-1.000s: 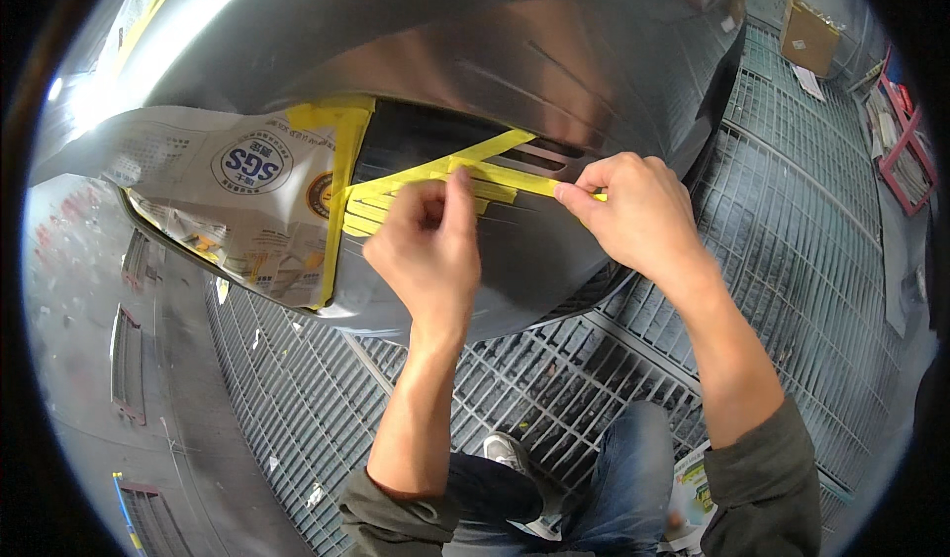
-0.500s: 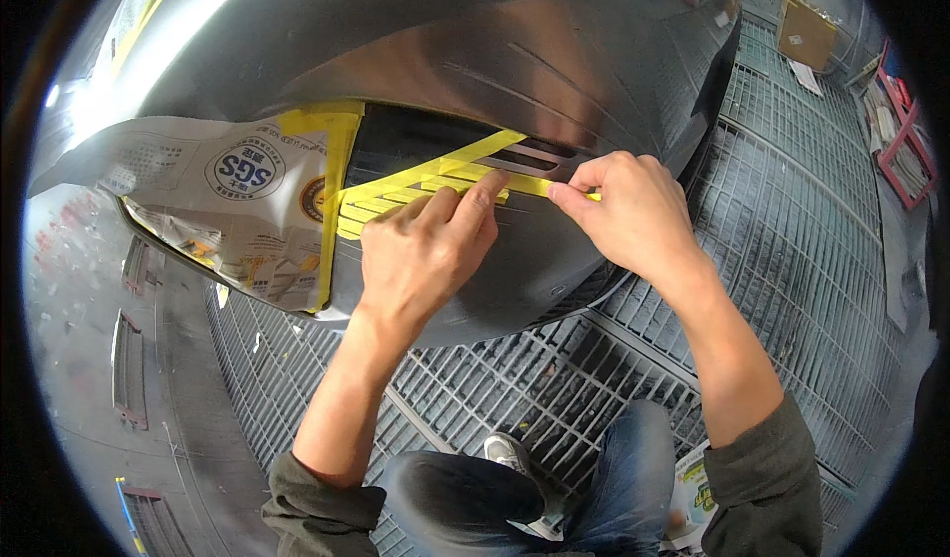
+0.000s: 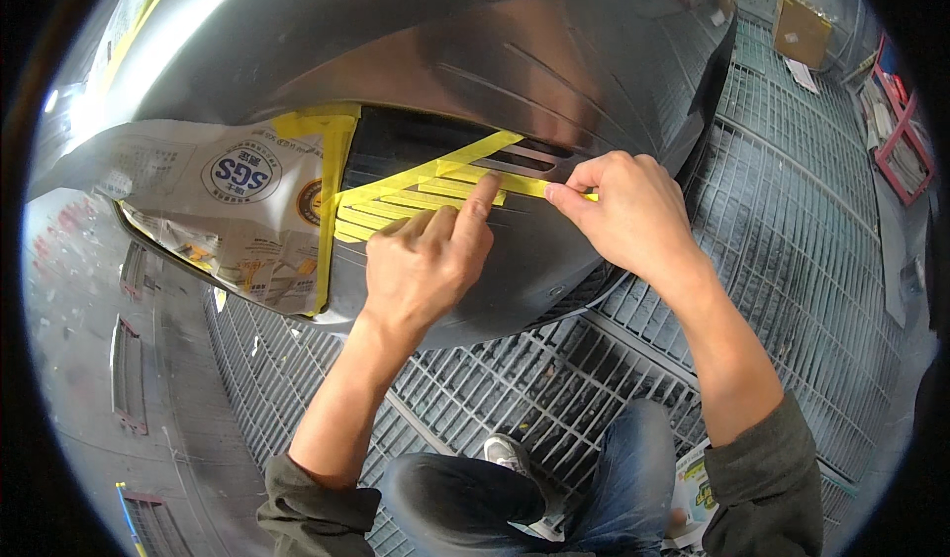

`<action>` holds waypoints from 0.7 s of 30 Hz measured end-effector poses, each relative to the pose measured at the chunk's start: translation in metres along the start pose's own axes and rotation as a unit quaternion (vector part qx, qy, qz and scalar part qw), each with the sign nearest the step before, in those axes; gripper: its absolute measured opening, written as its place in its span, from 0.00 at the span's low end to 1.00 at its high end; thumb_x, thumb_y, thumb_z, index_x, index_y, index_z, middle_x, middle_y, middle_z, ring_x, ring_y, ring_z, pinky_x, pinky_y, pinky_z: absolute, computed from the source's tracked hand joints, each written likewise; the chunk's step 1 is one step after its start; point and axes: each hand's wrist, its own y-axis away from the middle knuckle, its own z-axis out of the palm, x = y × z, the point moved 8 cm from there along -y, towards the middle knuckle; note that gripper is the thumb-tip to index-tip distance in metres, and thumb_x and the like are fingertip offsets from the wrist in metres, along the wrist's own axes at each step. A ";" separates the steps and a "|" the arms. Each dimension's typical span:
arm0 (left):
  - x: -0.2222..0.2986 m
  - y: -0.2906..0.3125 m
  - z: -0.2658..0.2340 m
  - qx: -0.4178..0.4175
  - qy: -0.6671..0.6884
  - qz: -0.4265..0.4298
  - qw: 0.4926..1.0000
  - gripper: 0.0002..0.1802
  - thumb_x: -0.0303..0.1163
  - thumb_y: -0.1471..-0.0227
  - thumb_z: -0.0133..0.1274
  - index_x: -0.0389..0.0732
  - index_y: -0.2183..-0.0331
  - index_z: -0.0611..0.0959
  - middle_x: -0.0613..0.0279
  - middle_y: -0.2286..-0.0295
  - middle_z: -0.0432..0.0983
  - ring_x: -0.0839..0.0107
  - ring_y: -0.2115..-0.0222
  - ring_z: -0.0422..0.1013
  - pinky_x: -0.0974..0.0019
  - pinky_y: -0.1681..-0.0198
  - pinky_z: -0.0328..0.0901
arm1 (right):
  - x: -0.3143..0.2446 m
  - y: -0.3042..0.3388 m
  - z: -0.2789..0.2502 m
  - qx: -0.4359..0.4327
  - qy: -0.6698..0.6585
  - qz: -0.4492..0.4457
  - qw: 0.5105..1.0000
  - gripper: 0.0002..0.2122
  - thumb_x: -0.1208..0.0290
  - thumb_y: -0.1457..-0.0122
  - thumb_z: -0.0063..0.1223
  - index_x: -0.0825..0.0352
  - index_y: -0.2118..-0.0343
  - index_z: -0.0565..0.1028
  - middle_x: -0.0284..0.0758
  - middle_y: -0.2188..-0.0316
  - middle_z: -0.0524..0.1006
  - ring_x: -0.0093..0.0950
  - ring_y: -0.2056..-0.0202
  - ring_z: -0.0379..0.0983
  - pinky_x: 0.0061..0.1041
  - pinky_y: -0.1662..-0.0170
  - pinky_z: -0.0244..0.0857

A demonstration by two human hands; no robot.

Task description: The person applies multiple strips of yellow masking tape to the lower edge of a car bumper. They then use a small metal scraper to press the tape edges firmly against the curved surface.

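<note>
A grey car bumper (image 3: 534, 250) fills the upper middle, with a dark slatted vent (image 3: 416, 141) set into it. Strips of yellow masking tape (image 3: 396, 201) cover the vent's lower slats, and one longer strip crosses them at a slant. My left hand (image 3: 430, 260) lies over the lower slats; its index finger is stretched out onto the tape, while the others are curled with nothing seen in them. Farther right, my right hand (image 3: 633, 211) pinches the end of a masking tape strip (image 3: 522, 183) between thumb and index finger. That strip runs taut along a slat toward my left fingertip.
Left of the vent, printed masking paper (image 3: 168, 176) is taped over part of the car. Metal floor grating (image 3: 782, 250) lies below and to the right. A cardboard box (image 3: 802, 31) and a red-framed rack (image 3: 902, 137) stand at the far right. My knees are close below.
My left index finger has slid slightly left and down along the tape. My right hand keeps its pinch on the strip, nearly in place.
</note>
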 end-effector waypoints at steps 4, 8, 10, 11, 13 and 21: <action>0.016 -0.001 0.011 -0.019 0.004 -0.004 1.000 0.30 0.25 0.50 0.63 0.50 0.44 0.84 0.71 0.80 0.76 0.74 0.82 0.76 0.64 0.77 0.72 | 0.002 0.000 0.003 0.012 -0.007 -0.008 1.000 0.14 0.57 0.38 0.66 0.66 0.67 0.88 0.46 0.77 0.83 0.45 0.71 0.83 0.39 0.63 0.76; 0.017 -0.001 0.010 -0.032 0.036 0.007 0.999 0.23 0.32 0.46 0.64 0.47 0.47 0.85 0.71 0.80 0.75 0.74 0.80 0.76 0.65 0.77 0.73 | -0.001 -0.001 0.003 -0.002 0.004 -0.001 1.000 0.14 0.58 0.37 0.64 0.65 0.68 0.88 0.45 0.76 0.84 0.46 0.70 0.84 0.42 0.62 0.77; 0.004 0.000 0.005 0.001 0.142 -0.100 0.985 0.15 0.32 0.44 0.65 0.45 0.53 0.87 0.69 0.80 0.78 0.74 0.82 0.75 0.66 0.78 0.72 | -0.001 -0.001 0.001 -0.014 0.008 0.008 1.000 0.13 0.58 0.36 0.63 0.64 0.68 0.88 0.44 0.76 0.84 0.46 0.69 0.84 0.43 0.61 0.78; -0.006 0.011 0.006 0.026 0.224 -0.203 0.953 0.11 0.32 0.42 0.65 0.44 0.56 0.88 0.67 0.80 0.79 0.75 0.82 0.75 0.66 0.78 0.71 | -0.001 -0.001 0.001 -0.018 0.007 0.014 1.000 0.13 0.58 0.37 0.63 0.64 0.68 0.88 0.44 0.76 0.84 0.46 0.69 0.84 0.42 0.61 0.78; -0.024 0.039 0.023 0.103 0.389 -0.418 0.815 0.11 0.35 0.37 0.65 0.37 0.68 0.88 0.61 0.81 0.82 0.79 0.86 0.72 0.69 0.81 0.66 | -0.002 -0.001 0.002 -0.022 0.004 0.017 1.000 0.13 0.58 0.37 0.63 0.64 0.67 0.88 0.44 0.76 0.84 0.46 0.69 0.84 0.42 0.61 0.78; -0.022 0.034 0.033 0.086 0.526 -0.626 0.569 0.19 0.39 0.35 0.63 0.38 0.75 0.84 0.69 0.85 0.72 0.81 0.90 0.60 0.74 0.87 0.51 | 0.001 -0.001 0.003 0.035 -0.009 -0.018 0.999 0.16 0.57 0.37 0.65 0.67 0.71 0.87 0.42 0.84 0.79 0.40 0.77 0.80 0.36 0.68 0.72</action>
